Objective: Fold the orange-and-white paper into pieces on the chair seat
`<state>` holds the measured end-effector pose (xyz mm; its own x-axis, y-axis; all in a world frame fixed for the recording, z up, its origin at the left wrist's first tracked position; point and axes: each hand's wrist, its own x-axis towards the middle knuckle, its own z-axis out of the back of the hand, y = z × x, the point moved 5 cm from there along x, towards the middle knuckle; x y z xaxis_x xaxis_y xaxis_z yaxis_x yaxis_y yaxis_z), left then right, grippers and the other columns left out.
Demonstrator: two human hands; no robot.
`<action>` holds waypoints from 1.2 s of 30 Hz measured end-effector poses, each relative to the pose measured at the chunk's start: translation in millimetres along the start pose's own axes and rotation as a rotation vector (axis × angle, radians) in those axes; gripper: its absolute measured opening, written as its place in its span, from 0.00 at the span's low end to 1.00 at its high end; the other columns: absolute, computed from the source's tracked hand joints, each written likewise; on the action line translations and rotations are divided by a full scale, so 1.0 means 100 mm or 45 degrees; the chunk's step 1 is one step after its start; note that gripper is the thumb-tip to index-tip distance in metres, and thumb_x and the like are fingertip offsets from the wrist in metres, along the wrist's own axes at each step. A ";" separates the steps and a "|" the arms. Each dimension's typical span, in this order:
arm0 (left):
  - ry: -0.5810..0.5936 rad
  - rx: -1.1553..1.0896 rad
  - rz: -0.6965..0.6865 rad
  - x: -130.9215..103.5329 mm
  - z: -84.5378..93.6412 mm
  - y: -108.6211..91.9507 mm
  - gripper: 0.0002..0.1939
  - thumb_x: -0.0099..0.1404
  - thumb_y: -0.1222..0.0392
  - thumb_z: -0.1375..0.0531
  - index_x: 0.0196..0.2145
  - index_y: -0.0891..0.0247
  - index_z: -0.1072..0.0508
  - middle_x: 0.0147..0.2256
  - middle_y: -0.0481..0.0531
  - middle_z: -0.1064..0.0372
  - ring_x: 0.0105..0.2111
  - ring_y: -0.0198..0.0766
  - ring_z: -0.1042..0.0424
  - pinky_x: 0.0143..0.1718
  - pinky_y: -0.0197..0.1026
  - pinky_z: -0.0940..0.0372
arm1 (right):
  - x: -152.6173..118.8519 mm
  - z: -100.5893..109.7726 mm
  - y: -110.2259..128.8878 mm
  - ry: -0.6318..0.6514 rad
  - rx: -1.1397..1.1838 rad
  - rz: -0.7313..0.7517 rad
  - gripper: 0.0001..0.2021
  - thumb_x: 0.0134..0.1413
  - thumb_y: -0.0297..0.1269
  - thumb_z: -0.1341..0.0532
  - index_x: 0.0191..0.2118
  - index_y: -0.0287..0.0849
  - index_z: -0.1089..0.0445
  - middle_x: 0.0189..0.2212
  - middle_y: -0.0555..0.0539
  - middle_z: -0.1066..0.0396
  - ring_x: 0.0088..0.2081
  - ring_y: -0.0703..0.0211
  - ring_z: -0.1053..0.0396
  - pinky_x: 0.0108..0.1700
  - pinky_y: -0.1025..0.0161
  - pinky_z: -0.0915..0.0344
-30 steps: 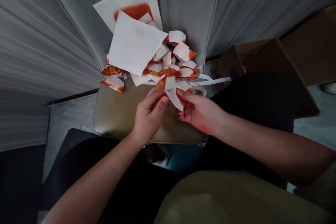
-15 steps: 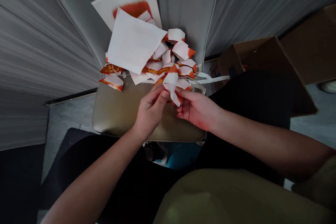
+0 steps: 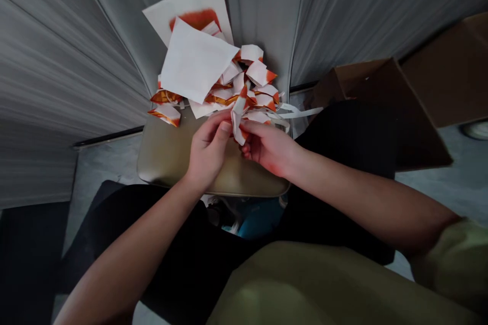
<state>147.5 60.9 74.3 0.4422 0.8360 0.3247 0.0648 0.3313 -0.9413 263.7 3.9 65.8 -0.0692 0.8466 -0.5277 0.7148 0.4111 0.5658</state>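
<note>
Between my two hands, over the front of a padded seat (image 3: 163, 155), is a folded piece of white and orange paper (image 3: 238, 114), its orange tip pointing up and away from me. My left hand (image 3: 209, 144) pinches it from the left with the thumb on top. From the right, my right hand (image 3: 267, 144) grips it, with some fingers curled underneath. Just beyond lie several similar folded papers (image 3: 261, 73) with orange ends, in a loose pile. A large white sheet (image 3: 198, 56) rests across the pile's left side.
Behind the sheet, a white paper with an orange patch (image 3: 160, 12) leans on the grey pleated cloth (image 3: 263, 0). White strips (image 3: 301, 112) stick out to the right. A single folded piece (image 3: 165, 113) sits at the left. Open cardboard boxes (image 3: 396, 111) stand on the floor at right.
The folded paper has turned between my fingers and stands more upright, showing its narrow side. Both hands keep their hold. The whole view has shifted slightly.
</note>
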 end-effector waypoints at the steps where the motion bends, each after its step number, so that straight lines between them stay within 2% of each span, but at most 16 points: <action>1: -0.005 0.019 -0.023 0.00 0.00 -0.02 0.21 0.72 0.39 0.42 0.49 0.55 0.21 0.53 0.53 0.23 0.56 0.44 0.25 0.60 0.48 0.32 | -0.01 0.00 0.00 0.016 -0.002 0.010 0.09 0.59 0.39 0.33 0.31 0.43 0.30 0.21 0.55 0.31 0.20 0.70 0.38 0.23 0.71 0.42; 7: -0.031 0.158 -0.068 -0.04 -0.09 -0.10 0.23 0.70 0.36 0.41 0.48 0.56 0.21 0.51 0.53 0.22 0.55 0.44 0.24 0.58 0.48 0.30 | -0.05 0.06 0.01 0.030 -0.017 0.058 0.11 0.61 0.37 0.36 0.28 0.43 0.33 0.20 0.56 0.33 0.19 0.70 0.38 0.22 0.70 0.44; 11: -0.094 0.233 -0.058 -0.08 -0.15 -0.17 0.24 0.71 0.37 0.42 0.45 0.59 0.20 0.49 0.55 0.21 0.52 0.44 0.23 0.56 0.47 0.29 | -0.08 0.10 0.02 -0.006 -0.069 0.053 0.09 0.60 0.38 0.36 0.30 0.43 0.32 0.21 0.57 0.33 0.19 0.70 0.39 0.23 0.70 0.44; 15: -0.202 0.349 -0.016 -0.15 -0.16 -0.24 0.21 0.71 0.41 0.41 0.42 0.61 0.19 0.45 0.54 0.19 0.46 0.41 0.21 0.51 0.44 0.27 | -0.09 0.14 0.02 -0.035 -0.126 0.081 0.08 0.58 0.38 0.35 0.30 0.44 0.31 0.22 0.56 0.33 0.20 0.70 0.39 0.24 0.69 0.43; 19: -0.280 0.305 0.146 -0.20 -0.13 -0.19 0.12 0.68 0.51 0.39 0.40 0.62 0.21 0.39 0.52 0.19 0.40 0.38 0.21 0.45 0.40 0.27 | -0.04 0.20 0.01 -0.122 -0.321 0.179 0.07 0.57 0.39 0.35 0.30 0.44 0.31 0.23 0.55 0.33 0.21 0.69 0.38 0.24 0.68 0.45; 22: -0.320 0.257 0.288 -0.20 -0.08 -0.13 0.07 0.65 0.58 0.38 0.35 0.63 0.22 0.35 0.50 0.20 0.36 0.36 0.22 0.40 0.38 0.27 | 0.00 0.22 0.03 -0.221 -0.604 0.367 0.07 0.57 0.41 0.35 0.38 0.45 0.29 0.30 0.52 0.28 0.26 0.64 0.31 0.30 0.64 0.36; 24: -0.350 0.298 0.323 -0.19 -0.03 -0.13 0.06 0.64 0.60 0.39 0.33 0.63 0.22 0.31 0.49 0.22 0.32 0.35 0.23 0.37 0.36 0.28 | -0.02 0.18 0.09 -0.267 -0.871 0.654 0.14 0.54 0.39 0.34 0.47 0.46 0.30 0.41 0.47 0.24 0.39 0.58 0.26 0.42 0.59 0.29; 26: -0.364 0.386 0.285 -0.17 0.01 -0.16 0.05 0.63 0.62 0.39 0.32 0.63 0.23 0.31 0.48 0.23 0.31 0.33 0.24 0.35 0.35 0.29 | -0.08 0.10 0.14 -0.242 -1.180 1.020 0.20 0.54 0.37 0.35 0.53 0.45 0.32 0.53 0.42 0.26 0.53 0.52 0.28 0.55 0.53 0.31; 28: -0.356 0.473 0.235 -0.16 0.03 -0.19 0.04 0.62 0.63 0.38 0.32 0.63 0.23 0.31 0.48 0.22 0.30 0.33 0.25 0.35 0.34 0.30 | -0.12 0.02 0.14 -0.163 -1.440 1.269 0.22 0.56 0.36 0.37 0.57 0.46 0.34 0.58 0.41 0.29 0.60 0.49 0.32 0.61 0.49 0.35; 31: -0.334 0.542 0.224 -0.17 0.06 -0.19 0.04 0.63 0.62 0.38 0.33 0.62 0.22 0.32 0.47 0.22 0.29 0.32 0.25 0.33 0.34 0.31 | -0.11 0.02 0.13 -0.098 -1.629 1.331 0.22 0.61 0.38 0.41 0.61 0.45 0.36 0.59 0.41 0.29 0.59 0.49 0.31 0.61 0.48 0.33; 36: -0.284 0.679 0.214 -0.21 0.10 -0.19 0.04 0.63 0.61 0.38 0.33 0.61 0.22 0.30 0.47 0.22 0.29 0.33 0.25 0.32 0.35 0.33 | -0.15 0.01 0.14 -0.118 -1.934 1.389 0.24 0.63 0.42 0.41 0.63 0.44 0.36 0.60 0.39 0.29 0.61 0.43 0.32 0.62 0.44 0.35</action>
<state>128.4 41.6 86.0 0.2059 0.9483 0.2415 -0.4726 0.3124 -0.8240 275.4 -2.9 80.9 0.0027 0.9124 0.4093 -0.7403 -0.2733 0.6142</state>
